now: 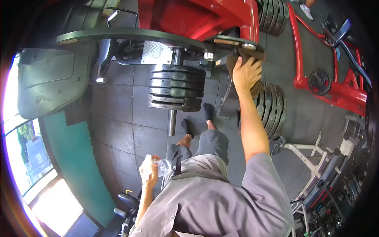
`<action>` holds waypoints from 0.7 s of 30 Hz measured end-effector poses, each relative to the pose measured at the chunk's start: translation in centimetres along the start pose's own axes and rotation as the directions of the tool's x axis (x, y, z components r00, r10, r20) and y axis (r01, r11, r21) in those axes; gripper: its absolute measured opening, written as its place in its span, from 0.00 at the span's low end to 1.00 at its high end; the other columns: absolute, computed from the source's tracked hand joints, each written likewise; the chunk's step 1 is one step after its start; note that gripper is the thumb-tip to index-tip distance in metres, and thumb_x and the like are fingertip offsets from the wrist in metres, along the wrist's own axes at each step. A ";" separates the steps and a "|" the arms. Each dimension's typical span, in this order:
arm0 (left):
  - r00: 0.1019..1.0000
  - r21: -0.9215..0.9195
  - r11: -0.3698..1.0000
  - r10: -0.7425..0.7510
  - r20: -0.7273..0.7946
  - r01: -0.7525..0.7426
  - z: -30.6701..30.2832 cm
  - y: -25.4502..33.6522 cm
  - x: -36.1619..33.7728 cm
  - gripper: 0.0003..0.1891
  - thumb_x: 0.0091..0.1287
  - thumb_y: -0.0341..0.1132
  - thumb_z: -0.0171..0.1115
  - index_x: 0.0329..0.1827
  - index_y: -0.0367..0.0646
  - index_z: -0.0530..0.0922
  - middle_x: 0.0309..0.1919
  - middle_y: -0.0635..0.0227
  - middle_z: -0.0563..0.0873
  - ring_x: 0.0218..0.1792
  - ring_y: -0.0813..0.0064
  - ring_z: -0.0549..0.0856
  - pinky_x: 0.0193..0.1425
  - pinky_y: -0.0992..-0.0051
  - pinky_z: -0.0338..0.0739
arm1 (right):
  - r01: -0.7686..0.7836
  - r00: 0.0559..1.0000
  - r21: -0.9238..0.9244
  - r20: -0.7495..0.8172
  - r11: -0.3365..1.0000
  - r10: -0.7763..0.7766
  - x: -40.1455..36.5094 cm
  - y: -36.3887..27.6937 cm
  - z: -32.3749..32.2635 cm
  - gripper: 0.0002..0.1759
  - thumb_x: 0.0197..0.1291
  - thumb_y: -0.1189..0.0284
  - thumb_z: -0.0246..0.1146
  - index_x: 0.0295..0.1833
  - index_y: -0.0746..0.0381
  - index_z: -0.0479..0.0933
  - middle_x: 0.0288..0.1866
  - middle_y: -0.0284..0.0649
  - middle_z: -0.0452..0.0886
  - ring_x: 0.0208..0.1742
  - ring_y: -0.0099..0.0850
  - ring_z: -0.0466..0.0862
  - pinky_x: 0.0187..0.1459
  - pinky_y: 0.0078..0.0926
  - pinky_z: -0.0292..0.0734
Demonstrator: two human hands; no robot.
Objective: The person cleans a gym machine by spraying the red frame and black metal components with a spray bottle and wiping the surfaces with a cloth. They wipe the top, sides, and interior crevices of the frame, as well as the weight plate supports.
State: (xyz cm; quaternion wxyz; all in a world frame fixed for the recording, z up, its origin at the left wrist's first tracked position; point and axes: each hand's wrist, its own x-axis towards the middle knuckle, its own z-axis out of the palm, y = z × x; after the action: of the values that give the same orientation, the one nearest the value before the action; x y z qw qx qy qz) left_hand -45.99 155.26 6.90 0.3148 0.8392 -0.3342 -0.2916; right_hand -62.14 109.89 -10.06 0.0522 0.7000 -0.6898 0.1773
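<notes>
My left hand (pixel 149 172) is closed around a clear plastic bottle (pixel 163 168) at my waist. A white part shows at the bottle's hand end, and its round clear end points right. My right arm reaches forward, and my right hand (pixel 246 73) presses a brown cloth (pixel 246 56) onto the end of a red and black weight machine (pixel 197 17). The fingers lie over the cloth, which hides the surface beneath. Black weight plates (pixel 176 87) are stacked on a metal bar left of my right hand.
More weight plates (pixel 271 108) sit beside my right forearm, with others (pixel 273 15) farther ahead. A red frame (pixel 331 93) stands at right, near a white metal rack (pixel 306 156). A dark padded panel (pixel 53 81) is at left. Another person's shoe (pixel 306 12) shows at top right.
</notes>
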 end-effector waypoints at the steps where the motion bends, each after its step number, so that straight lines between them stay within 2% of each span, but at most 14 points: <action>1: 0.996 0.044 0.997 0.057 0.065 -0.060 0.2 0.5 0.6 0.17 0.71 0.41 0.59 0.50 0.34 0.81 0.40 0.54 0.89 0.41 0.61 0.90 0.48 0.67 0.82 | 0.050 0.999 0.015 -0.022 0.999 -0.049 -0.5 0.3 -0.1 0.39 0.66 0.45 0.57 0.70 0.65 0.67 0.69 0.62 0.67 0.65 0.60 0.71 0.57 0.59 0.72; 3: 0.966 0.077 0.976 0.186 0.178 -0.203 1.3 0.4 1.7 0.13 0.68 0.37 0.61 0.46 0.35 0.82 0.39 0.54 0.88 0.41 0.56 0.89 0.50 0.65 0.83 | 0.132 0.991 0.017 -0.032 0.991 -0.131 -0.8 0.8 -1.1 0.43 0.62 0.42 0.59 0.71 0.64 0.66 0.71 0.61 0.64 0.66 0.62 0.69 0.58 0.60 0.71; 4: 0.919 0.045 0.933 0.342 0.198 -0.357 2.6 -0.1 2.6 0.12 0.62 0.33 0.63 0.44 0.34 0.82 0.37 0.54 0.88 0.41 0.52 0.89 0.52 0.62 0.84 | 0.164 0.986 0.011 -0.016 0.986 -0.164 -1.0 0.6 -1.8 0.46 0.60 0.40 0.61 0.72 0.63 0.65 0.71 0.60 0.63 0.67 0.62 0.68 0.58 0.61 0.71; 6: 0.751 -0.047 0.779 0.616 0.238 -0.625 5.3 -0.5 4.8 0.14 0.49 0.27 0.65 0.41 0.35 0.81 0.39 0.54 0.87 0.40 0.53 0.88 0.49 0.62 0.85 | 0.186 0.981 0.021 0.051 0.982 -0.187 -1.2 0.6 -2.1 0.51 0.55 0.37 0.64 0.74 0.61 0.64 0.73 0.58 0.61 0.68 0.63 0.66 0.59 0.62 0.71; 8: 0.628 -0.182 0.667 0.743 0.231 -0.722 8.8 -0.6 7.0 0.20 0.41 0.29 0.69 0.42 0.36 0.81 0.40 0.57 0.86 0.37 0.56 0.87 0.42 0.66 0.84 | 0.167 0.977 0.035 0.128 0.985 -0.170 -1.2 0.8 -1.7 0.53 0.52 0.36 0.65 0.75 0.60 0.63 0.75 0.55 0.59 0.68 0.64 0.66 0.59 0.63 0.71; 9: 0.563 -0.197 0.618 0.781 0.270 -0.761 10.7 -1.2 7.9 0.24 0.42 0.31 0.72 0.47 0.37 0.81 0.46 0.57 0.84 0.38 0.57 0.86 0.42 0.66 0.84 | 0.177 0.981 -0.010 0.080 0.984 -0.175 -1.3 0.7 -1.2 0.52 0.53 0.37 0.65 0.75 0.60 0.63 0.74 0.55 0.60 0.66 0.63 0.67 0.58 0.63 0.72; 10: 0.521 -0.268 0.593 0.801 0.294 -0.759 12.7 -1.0 9.2 0.22 0.42 0.27 0.69 0.45 0.34 0.81 0.47 0.52 0.83 0.40 0.56 0.86 0.41 0.64 0.83 | 0.181 0.983 -0.031 0.050 0.983 -0.179 -1.4 0.8 -0.7 0.52 0.53 0.37 0.65 0.75 0.60 0.63 0.73 0.55 0.61 0.65 0.64 0.68 0.58 0.62 0.73; 11: 0.507 -0.312 0.572 0.819 0.269 -0.759 15.3 -1.3 10.2 0.26 0.43 0.28 0.70 0.50 0.34 0.81 0.49 0.51 0.82 0.43 0.57 0.85 0.42 0.64 0.83 | 0.190 0.982 -0.049 0.024 0.980 -0.189 -1.5 0.8 -0.2 0.52 0.53 0.37 0.65 0.75 0.60 0.63 0.73 0.55 0.61 0.64 0.64 0.69 0.57 0.61 0.73; 12: 0.481 -0.342 0.503 0.863 0.151 -0.794 18.4 -1.6 11.3 0.26 0.44 0.27 0.71 0.51 0.34 0.80 0.48 0.51 0.82 0.43 0.56 0.85 0.43 0.64 0.83 | 0.198 0.980 -0.020 0.004 0.980 -0.197 -1.4 0.7 0.0 0.48 0.55 0.40 0.64 0.73 0.61 0.65 0.73 0.56 0.62 0.66 0.64 0.67 0.58 0.61 0.72; 13: 0.529 -0.362 0.538 0.838 0.135 -0.761 21.1 -1.9 12.1 0.25 0.45 0.27 0.71 0.51 0.35 0.80 0.48 0.52 0.83 0.42 0.55 0.85 0.42 0.64 0.83 | 0.198 0.980 0.010 0.001 0.980 -0.198 -1.7 0.7 -0.1 0.45 0.57 0.43 0.63 0.72 0.62 0.67 0.72 0.57 0.63 0.68 0.64 0.66 0.58 0.61 0.71; 14: 0.535 -0.339 0.529 0.841 0.085 -0.778 23.8 -1.7 13.1 0.22 0.45 0.24 0.70 0.48 0.34 0.80 0.45 0.52 0.83 0.40 0.54 0.85 0.41 0.65 0.83 | 0.131 0.983 -0.013 0.127 0.991 -0.129 -1.8 -0.5 -2.0 0.46 0.61 0.45 0.61 0.74 0.68 0.63 0.76 0.59 0.61 0.73 0.59 0.63 0.68 0.59 0.64; 16: 0.618 -0.326 0.597 0.785 0.050 -0.733 28.3 -1.1 14.6 0.15 0.48 0.21 0.67 0.40 0.35 0.79 0.39 0.55 0.83 0.36 0.54 0.84 0.38 0.65 0.82 | 0.173 0.983 0.001 0.069 0.985 -0.173 -2.2 0.1 -1.3 0.45 0.61 0.46 0.61 0.73 0.69 0.64 0.74 0.61 0.62 0.70 0.60 0.66 0.66 0.58 0.66; 20: 0.718 -0.255 0.701 0.696 0.035 -0.667 35.9 -2.7 16.7 0.08 0.60 0.29 0.68 0.37 0.36 0.79 0.36 0.56 0.84 0.37 0.54 0.85 0.42 0.63 0.82 | 0.185 0.982 0.003 0.032 0.983 -0.185 -2.2 0.2 -1.0 0.45 0.62 0.46 0.60 0.72 0.70 0.64 0.73 0.61 0.63 0.70 0.60 0.67 0.65 0.57 0.67; 21: 0.713 -0.250 0.692 0.701 0.007 -0.678 37.6 -3.7 17.1 0.07 0.59 0.28 0.68 0.36 0.37 0.79 0.33 0.57 0.83 0.34 0.54 0.84 0.40 0.63 0.81 | 0.197 0.980 0.019 0.018 0.980 -0.197 -2.1 0.4 -0.9 0.45 0.62 0.46 0.60 0.72 0.71 0.64 0.73 0.61 0.63 0.70 0.60 0.67 0.65 0.57 0.67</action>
State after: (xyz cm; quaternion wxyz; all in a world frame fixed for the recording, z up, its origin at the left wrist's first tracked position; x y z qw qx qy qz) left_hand -60.50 132.17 -24.30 0.4781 0.5942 -0.6043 -0.2307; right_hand -62.63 112.15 -9.98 0.0566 0.7670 -0.6160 0.1703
